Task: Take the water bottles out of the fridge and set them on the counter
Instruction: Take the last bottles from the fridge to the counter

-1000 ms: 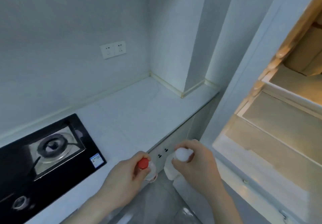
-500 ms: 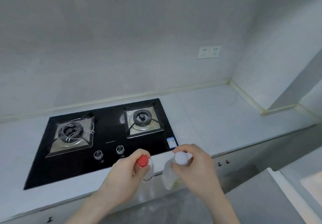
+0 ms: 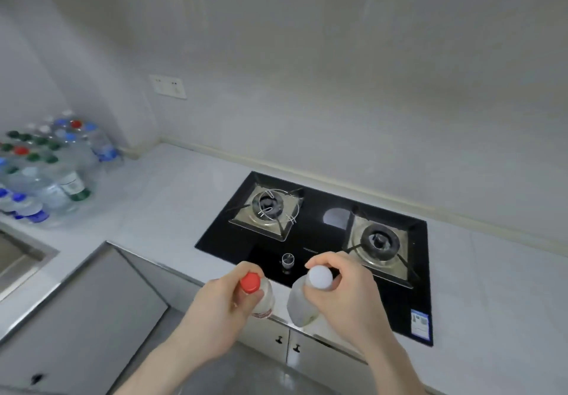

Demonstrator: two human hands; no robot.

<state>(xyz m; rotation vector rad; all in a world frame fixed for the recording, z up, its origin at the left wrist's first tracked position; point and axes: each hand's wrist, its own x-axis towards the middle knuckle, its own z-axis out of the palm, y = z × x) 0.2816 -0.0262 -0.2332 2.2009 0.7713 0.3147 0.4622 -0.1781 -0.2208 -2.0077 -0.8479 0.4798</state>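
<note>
My left hand (image 3: 215,311) grips a clear water bottle with a red cap (image 3: 249,282) by its neck. My right hand (image 3: 347,296) holds a second clear bottle with a white cap (image 3: 320,277) the same way. Both bottles hang upright over the front edge of the grey counter (image 3: 172,198), just in front of the stove. A crowd of several water bottles (image 3: 46,167) with blue, green, red and white caps stands on the counter at the far left. The fridge is out of view.
A black two-burner gas stove (image 3: 319,241) is set into the counter straight ahead. A steel sink (image 3: 18,259) shows at the left edge. Cabinet doors (image 3: 285,342) lie below the counter. A wall socket (image 3: 167,86) sits above the counter.
My view has swung left, from the open fridge past the stove to the counter's left end, where the standing bottles have come into sight. Both hands still hold their bottles.
</note>
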